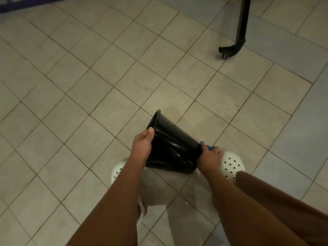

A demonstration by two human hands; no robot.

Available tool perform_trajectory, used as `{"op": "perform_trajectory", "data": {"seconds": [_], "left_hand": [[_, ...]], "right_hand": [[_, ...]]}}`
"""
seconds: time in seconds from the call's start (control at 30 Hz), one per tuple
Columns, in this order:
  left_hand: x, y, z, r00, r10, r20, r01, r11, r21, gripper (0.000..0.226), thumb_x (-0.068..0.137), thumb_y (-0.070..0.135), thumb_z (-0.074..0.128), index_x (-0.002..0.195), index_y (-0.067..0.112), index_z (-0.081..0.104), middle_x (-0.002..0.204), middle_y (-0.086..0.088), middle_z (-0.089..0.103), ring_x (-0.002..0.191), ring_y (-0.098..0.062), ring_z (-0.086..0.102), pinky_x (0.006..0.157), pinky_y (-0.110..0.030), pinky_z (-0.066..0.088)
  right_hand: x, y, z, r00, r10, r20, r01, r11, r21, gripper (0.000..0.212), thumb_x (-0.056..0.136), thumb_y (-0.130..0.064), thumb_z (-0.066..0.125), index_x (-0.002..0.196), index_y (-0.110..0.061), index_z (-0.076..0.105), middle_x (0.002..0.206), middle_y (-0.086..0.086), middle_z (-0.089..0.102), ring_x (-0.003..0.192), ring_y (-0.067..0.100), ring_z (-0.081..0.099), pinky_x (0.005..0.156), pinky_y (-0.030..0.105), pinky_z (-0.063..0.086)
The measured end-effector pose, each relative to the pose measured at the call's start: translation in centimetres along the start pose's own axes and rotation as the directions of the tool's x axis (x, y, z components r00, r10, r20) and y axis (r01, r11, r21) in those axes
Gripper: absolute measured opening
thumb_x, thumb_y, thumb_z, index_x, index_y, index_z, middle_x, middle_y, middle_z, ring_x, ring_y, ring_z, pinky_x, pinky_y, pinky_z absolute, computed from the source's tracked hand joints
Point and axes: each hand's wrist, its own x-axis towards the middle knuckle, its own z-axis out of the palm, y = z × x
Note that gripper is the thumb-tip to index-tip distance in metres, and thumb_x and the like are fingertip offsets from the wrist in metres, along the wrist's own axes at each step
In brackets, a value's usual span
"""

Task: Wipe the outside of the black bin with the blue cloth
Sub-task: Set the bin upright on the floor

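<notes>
A glossy black bin (173, 148) is held tipped on its side above the tiled floor, its open mouth facing up and left, its base toward the lower right. My left hand (142, 145) grips the bin near the rim, thumb on the outer wall. My right hand (210, 158) presses against the base end of the bin. A small piece of the blue cloth (205, 145) shows above the fingers of that hand; the rest of it is hidden.
Beige floor tiles (106, 77) fill the view. My feet in white perforated clogs (231, 166) stand just below the bin. A black metal leg with a caster (234, 47) stands at the upper right. A dark blue edge (21, 5) runs along the top left.
</notes>
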Motion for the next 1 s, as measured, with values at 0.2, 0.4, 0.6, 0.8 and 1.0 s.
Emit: {"op": "perform_trajectory", "data": {"seconds": [0.2, 0.4, 0.6, 0.8, 1.0], "left_hand": [[0.4, 0.6, 0.4, 1.000, 0.020, -0.013, -0.019, 1.000, 0.023, 0.033, 0.104, 0.038, 0.041, 0.102, 0.020, 0.068, 0.104, -0.006, 0.069, 0.106, -0.025, 0.063, 0.099, -0.047, 0.050], [0.8, 1.7, 0.2, 0.995, 0.083, -0.057, -0.083, 0.997, 0.001, 0.029, 0.105, 0.029, 0.042, 0.093, 0.023, 0.068, 0.091, -0.001, 0.070, 0.090, -0.019, 0.066, 0.076, -0.031, 0.052], [0.5, 1.3, -0.5, 0.990, 0.094, -0.107, -0.091, 0.996, 0.024, 0.030, 0.105, 0.031, 0.040, 0.103, 0.017, 0.066, 0.098, -0.005, 0.068, 0.098, -0.024, 0.065, 0.083, -0.039, 0.054], [0.7, 1.5, -0.7, 0.974, 0.176, -0.143, -0.161, 0.981, 0.110, 0.030, 0.104, 0.033, 0.041, 0.104, 0.016, 0.066, 0.101, -0.008, 0.067, 0.102, -0.026, 0.063, 0.095, -0.052, 0.052], [1.2, 1.8, -0.9, 0.948, 0.254, -0.192, -0.213, 0.954, 0.211, 0.025, 0.102, 0.033, 0.045, 0.106, 0.022, 0.068, 0.097, -0.003, 0.066, 0.101, -0.023, 0.062, 0.097, -0.054, 0.050]], "right_hand": [[-0.9, -5.7, -2.4, 0.949, -0.164, -0.271, 0.161, 0.986, -0.034, 0.065, 0.084, -0.014, 0.056, 0.142, -0.027, 0.031, 0.135, 0.017, 0.029, 0.116, 0.033, 0.032, 0.092, 0.041, 0.039], [-3.1, -12.2, -3.4, 0.816, -0.502, -0.286, 0.490, 0.864, -0.119, 0.069, 0.086, -0.017, 0.057, 0.146, -0.024, 0.023, 0.143, 0.017, 0.021, 0.122, 0.033, 0.027, 0.099, 0.042, 0.037], [-2.1, -10.1, -2.4, 0.855, -0.478, -0.201, 0.438, 0.874, -0.211, 0.077, 0.085, -0.019, 0.060, 0.147, -0.028, 0.015, 0.142, 0.016, 0.020, 0.121, 0.031, 0.028, 0.101, 0.039, 0.036], [-1.3, -6.8, -1.7, 0.941, -0.309, -0.134, 0.279, 0.938, -0.207, 0.080, 0.084, -0.020, 0.063, 0.147, -0.026, 0.014, 0.140, 0.016, 0.019, 0.121, 0.032, 0.027, 0.099, 0.040, 0.036], [-1.1, -6.0, -1.7, 0.988, -0.125, -0.086, 0.119, 0.991, -0.068, 0.076, 0.085, -0.018, 0.060, 0.146, -0.029, 0.017, 0.136, 0.015, 0.023, 0.119, 0.030, 0.029, 0.098, 0.039, 0.038]]}}
